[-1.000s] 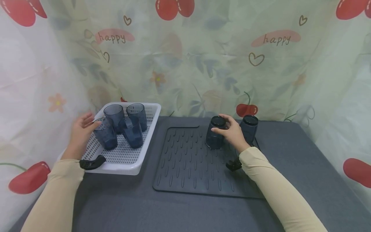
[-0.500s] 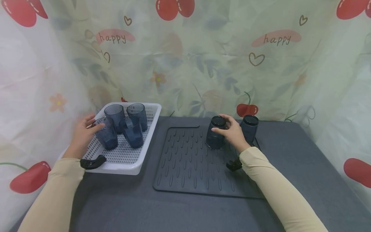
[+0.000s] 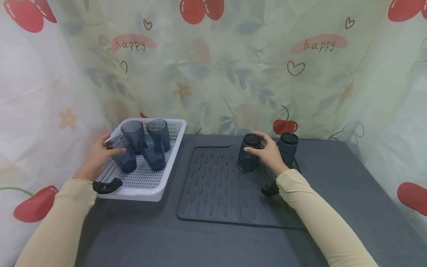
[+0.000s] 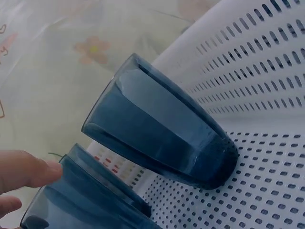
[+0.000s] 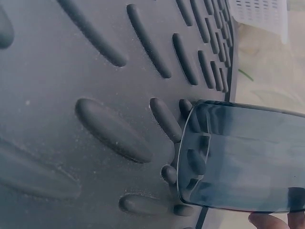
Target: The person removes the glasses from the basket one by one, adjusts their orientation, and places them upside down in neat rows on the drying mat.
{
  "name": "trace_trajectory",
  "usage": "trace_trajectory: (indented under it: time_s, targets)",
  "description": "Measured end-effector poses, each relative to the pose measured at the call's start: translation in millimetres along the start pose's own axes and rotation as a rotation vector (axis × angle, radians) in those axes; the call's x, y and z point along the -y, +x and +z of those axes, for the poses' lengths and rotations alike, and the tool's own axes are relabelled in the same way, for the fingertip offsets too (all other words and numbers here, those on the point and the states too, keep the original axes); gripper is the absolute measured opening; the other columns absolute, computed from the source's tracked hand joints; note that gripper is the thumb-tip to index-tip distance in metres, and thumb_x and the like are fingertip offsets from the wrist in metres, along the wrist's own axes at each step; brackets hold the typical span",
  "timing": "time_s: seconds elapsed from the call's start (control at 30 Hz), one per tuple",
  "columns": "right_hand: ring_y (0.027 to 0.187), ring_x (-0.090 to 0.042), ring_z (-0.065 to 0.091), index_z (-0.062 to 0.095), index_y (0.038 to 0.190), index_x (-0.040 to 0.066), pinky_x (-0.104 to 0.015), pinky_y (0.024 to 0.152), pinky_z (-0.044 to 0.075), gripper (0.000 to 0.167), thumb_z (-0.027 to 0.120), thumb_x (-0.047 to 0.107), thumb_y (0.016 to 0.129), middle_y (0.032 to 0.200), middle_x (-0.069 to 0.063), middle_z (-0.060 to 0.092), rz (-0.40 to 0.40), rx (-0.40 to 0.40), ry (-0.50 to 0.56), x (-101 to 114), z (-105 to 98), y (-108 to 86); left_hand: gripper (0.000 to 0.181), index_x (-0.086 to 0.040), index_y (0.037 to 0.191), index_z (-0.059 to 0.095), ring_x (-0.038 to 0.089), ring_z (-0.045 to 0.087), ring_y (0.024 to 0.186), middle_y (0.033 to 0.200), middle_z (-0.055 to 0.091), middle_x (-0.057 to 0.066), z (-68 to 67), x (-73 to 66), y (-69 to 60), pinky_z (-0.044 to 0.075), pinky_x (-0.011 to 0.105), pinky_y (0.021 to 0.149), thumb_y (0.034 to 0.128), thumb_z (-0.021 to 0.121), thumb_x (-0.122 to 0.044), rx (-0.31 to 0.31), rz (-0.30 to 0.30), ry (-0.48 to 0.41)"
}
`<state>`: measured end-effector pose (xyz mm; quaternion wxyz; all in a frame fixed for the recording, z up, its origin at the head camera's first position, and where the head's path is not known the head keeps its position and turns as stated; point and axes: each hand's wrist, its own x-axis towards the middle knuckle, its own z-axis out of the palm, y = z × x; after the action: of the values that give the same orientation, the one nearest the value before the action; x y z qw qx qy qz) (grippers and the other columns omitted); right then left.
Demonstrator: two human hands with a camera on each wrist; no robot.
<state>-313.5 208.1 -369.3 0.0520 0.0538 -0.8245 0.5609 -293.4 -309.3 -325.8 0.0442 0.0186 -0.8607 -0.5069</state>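
Observation:
My left hand [image 3: 96,157] holds the near-left blue-tinted drinking glass [image 3: 126,162] in a white plastic basket [image 3: 154,194]; the thumb lies across its near side and the other fingers are partly hidden behind it. Three more such glasses stand mouth up beside it, one being the near-right glass [image 3: 154,157]. In the left wrist view a tilted glass [image 4: 162,124] fills the middle, above the one at my fingertips. My right hand [image 3: 268,154] grips an upside-down glass [image 3: 246,160], whose rim meets the dark ribbed drying mat [image 5: 57,90] in the right wrist view.
Another upside-down glass [image 3: 288,146] stands on the mat just right of my right hand. A dark grey cloth [image 3: 150,230] covers the table. Patterned curtains [image 3: 217,89] close off the back and both sides.
My left hand has moved right and closed in on the near-left glass, its thumb now farther across it. The right hand and its glass have stayed in place.

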Motion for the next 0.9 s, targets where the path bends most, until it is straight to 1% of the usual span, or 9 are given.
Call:
trace_trajectory:
  time_s: [0.3,0.33,0.37,0.47,0.57,0.6,0.73,0.9]
  targets:
    - [0.136,-0.027,0.044,0.037,0.148,0.020,-0.049,0.104,0.044,0.078,0.077,0.032,0.082,0.151,-0.008,0.037,0.008,-0.002,-0.008,-0.4,0.1,0.1,0.096,0.005,0.152,-0.003,0.053,0.016,0.141,0.155,0.007,0.035,-2.5,-1.5,7.7,0.019,0.061,0.114,0.0875,0.066,-0.010,0.058,-0.010,0.119]
    - [0.136,-0.027,0.044,0.037,0.148,0.020,-0.049,0.104,0.044,0.078,0.077,0.032,0.082,0.151,-0.008,0.037,0.009,-0.001,-0.005,0.1,0.2,-0.4,0.096,0.005,0.152,-0.002,0.053,0.016,0.141,0.155,0.008,0.036,-2.7,-2.3,8.6,0.019,0.061,0.114,0.0869,0.067,-0.010,0.062,-0.015,0.132]
    - [0.136,-0.028,0.043,0.036,0.148,0.019,-0.050,0.104,0.043,0.078,0.077,0.030,0.083,0.152,-0.009,0.036,0.015,0.002,-0.001,5.1,0.2,-3.1,0.096,0.005,0.152,-0.002,0.053,0.016,0.140,0.154,0.008,0.036,-2.9,-3.2,9.2,0.019,0.061,0.114,0.0865,0.067,-0.009,0.066,-0.019,0.142]
    - [0.136,-0.028,0.043,0.036,0.149,0.019,-0.050,0.104,0.043,0.078,0.077,0.030,0.083,0.152,-0.009,0.036,0.017,0.001,0.001,6.0,0.2,-3.4,0.097,0.006,0.151,-0.002,0.054,0.015,0.140,0.154,0.008,0.037,-3.3,-5.2,12.3,0.018,0.062,0.113,0.0853,0.067,-0.009,0.074,-0.040,0.174]
    - [0.136,-0.029,0.043,0.036,0.149,0.018,-0.050,0.104,0.043,0.078,0.077,0.029,0.084,0.151,-0.009,0.036,0.019,0.000,-0.005,5.4,-0.1,-2.2,0.097,0.006,0.151,-0.002,0.054,0.013,0.140,0.153,0.007,0.038,-3.7,-6.5,15.5,0.017,0.062,0.113,0.0846,0.067,-0.009,0.085,-0.064,0.190]
    - [0.136,-0.028,0.044,0.036,0.148,0.019,-0.050,0.103,0.044,0.078,0.077,0.031,0.083,0.151,-0.008,0.037,0.013,-0.004,-0.009,0.4,-0.1,0.6,0.097,0.006,0.151,-0.002,0.054,0.013,0.140,0.153,0.007,0.037,-3.7,-6.6,16.7,0.017,0.062,0.113,0.0842,0.068,-0.009,0.088,-0.073,0.194]
    - [0.134,-0.028,0.045,0.038,0.148,0.020,-0.049,0.102,0.045,0.078,0.078,0.032,0.082,0.150,-0.008,0.038,0.011,-0.005,-0.011,0.3,0.1,0.9,0.099,0.005,0.152,-0.003,0.054,0.010,0.141,0.155,0.003,0.036,-4.2,-5.8,19.8,0.015,0.064,0.113,0.0835,0.069,-0.010,0.102,-0.110,0.208]
    - [0.134,-0.028,0.045,0.038,0.147,0.021,-0.049,0.102,0.045,0.077,0.078,0.032,0.082,0.150,-0.008,0.038,0.012,-0.002,-0.007,1.6,0.1,-0.5,0.102,0.005,0.151,-0.004,0.055,0.009,0.140,0.155,0.001,0.036,-4.5,-4.6,22.7,0.016,0.065,0.112,0.0827,0.070,-0.011,0.126,-0.123,0.222]
